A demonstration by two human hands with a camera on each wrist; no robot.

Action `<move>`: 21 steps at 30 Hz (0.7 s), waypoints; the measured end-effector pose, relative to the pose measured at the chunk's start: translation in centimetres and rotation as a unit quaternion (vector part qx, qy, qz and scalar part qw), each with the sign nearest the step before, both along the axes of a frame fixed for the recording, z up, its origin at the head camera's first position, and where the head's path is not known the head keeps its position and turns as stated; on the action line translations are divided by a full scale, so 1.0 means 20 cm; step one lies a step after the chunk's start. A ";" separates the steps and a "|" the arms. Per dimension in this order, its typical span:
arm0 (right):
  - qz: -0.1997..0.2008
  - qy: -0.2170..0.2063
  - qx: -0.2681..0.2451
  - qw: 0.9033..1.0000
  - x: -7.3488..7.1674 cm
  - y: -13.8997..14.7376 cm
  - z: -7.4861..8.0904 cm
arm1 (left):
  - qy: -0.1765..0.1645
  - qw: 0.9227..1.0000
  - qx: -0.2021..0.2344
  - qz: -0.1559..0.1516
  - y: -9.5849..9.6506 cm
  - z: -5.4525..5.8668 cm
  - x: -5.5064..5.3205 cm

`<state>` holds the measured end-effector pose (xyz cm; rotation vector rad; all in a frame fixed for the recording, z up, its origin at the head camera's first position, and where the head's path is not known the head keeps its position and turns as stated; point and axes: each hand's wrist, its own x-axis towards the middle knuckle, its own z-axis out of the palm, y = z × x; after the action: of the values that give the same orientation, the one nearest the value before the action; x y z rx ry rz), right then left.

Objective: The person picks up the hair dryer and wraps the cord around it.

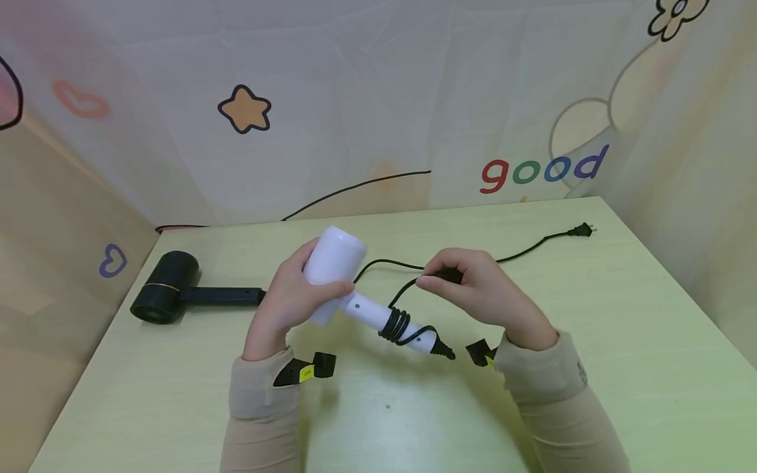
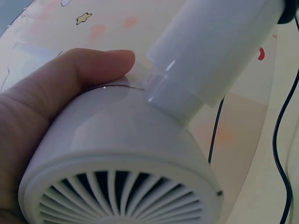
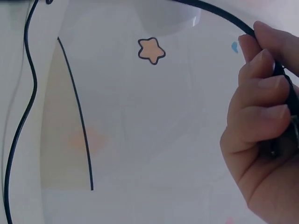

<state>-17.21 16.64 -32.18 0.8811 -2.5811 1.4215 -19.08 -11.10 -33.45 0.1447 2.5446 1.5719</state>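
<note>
A white hair dryer [image 1: 334, 257] is in my left hand [image 1: 290, 295], which grips it round the barrel above the table. Its grille [image 2: 124, 200] shows large in the left wrist view. The white handle [image 1: 367, 310] slants down to the right, with several turns of black power cord [image 1: 395, 324] wound round it. From the handle the cord runs up to my right hand [image 1: 479, 286]. Those fingers are curled round the cord's thicker black plug end [image 3: 292, 100], partly hidden in the palm.
At the left of the pale table [image 1: 650, 368] lies a black hair dryer [image 1: 165, 289], its handle pointing right. Another black cord [image 1: 387, 261] passes behind both hands to a plug [image 1: 581, 230] at the back right. A printed curtain [image 1: 355, 98] hangs behind.
</note>
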 end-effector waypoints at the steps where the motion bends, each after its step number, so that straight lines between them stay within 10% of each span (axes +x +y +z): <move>1: 0.004 0.007 -0.004 1.000 0.01 -0.01 0.00 | 0.003 1.000 -0.002 0.002 0.00 0.00 0.00; 21: -0.001 0.083 0.010 0.997 0.08 -0.09 0.02 | 0.067 0.989 0.023 0.133 0.04 -0.01 -0.01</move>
<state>-15.66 14.88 -31.75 0.9551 -2.4766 1.2663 -19.34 -10.24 -33.65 -0.0920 2.7260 1.7701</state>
